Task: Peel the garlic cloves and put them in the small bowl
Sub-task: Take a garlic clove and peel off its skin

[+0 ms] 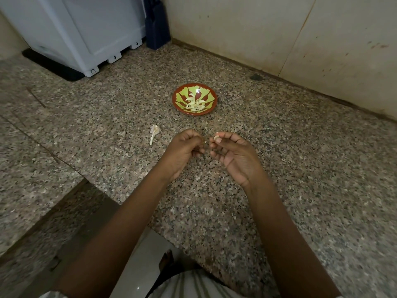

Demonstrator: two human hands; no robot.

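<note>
A small red and green bowl stands on the granite counter and holds several peeled garlic cloves. Nearer to me, my right hand pinches a garlic clove between thumb and fingertips. My left hand is close beside it, fingers curled in; whether it holds a scrap of skin is too small to tell. A bare garlic stem with papery skin lies on the counter left of my hands.
A white appliance on a black mat stands at the back left, a dark blue object beside it. A tiled wall runs along the back right. The counter edge lies near my left forearm. Skin scraps are scattered.
</note>
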